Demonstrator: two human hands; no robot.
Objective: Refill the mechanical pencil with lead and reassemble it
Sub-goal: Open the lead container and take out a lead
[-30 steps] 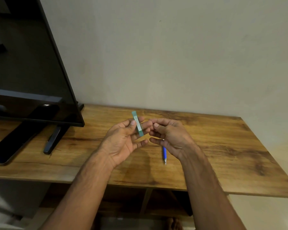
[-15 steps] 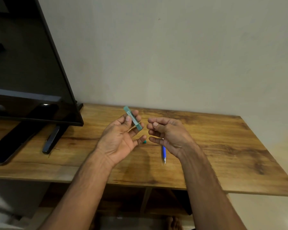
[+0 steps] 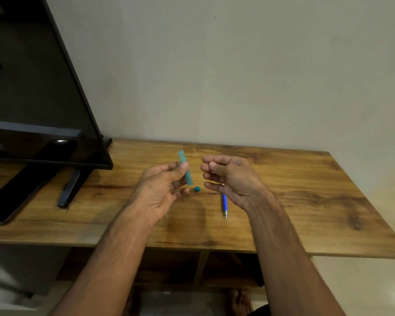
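My left hand (image 3: 162, 185) pinches a slim teal lead case (image 3: 185, 168) between thumb and fingers, tilted nearly upright above the table. A small teal cap (image 3: 197, 189) lies on the wood just below the case. My right hand (image 3: 228, 176) hovers to the right with its thumb and forefinger tips pressed together; anything between them is too thin to see. The blue mechanical pencil (image 3: 224, 205) lies on the table under that hand, metal tip toward me and upper end hidden by the fingers.
A dark flat screen (image 3: 32, 92) on black feet (image 3: 69, 190) fills the left of the wooden table (image 3: 306, 213). A wall rises right behind the table. The table's front edge is close to me, with open shelving (image 3: 201, 270) under it.
My hands have drawn apart: the left one carried the lead case to the left, away from the right fingertips. The small teal cap has come into view on the table between them.
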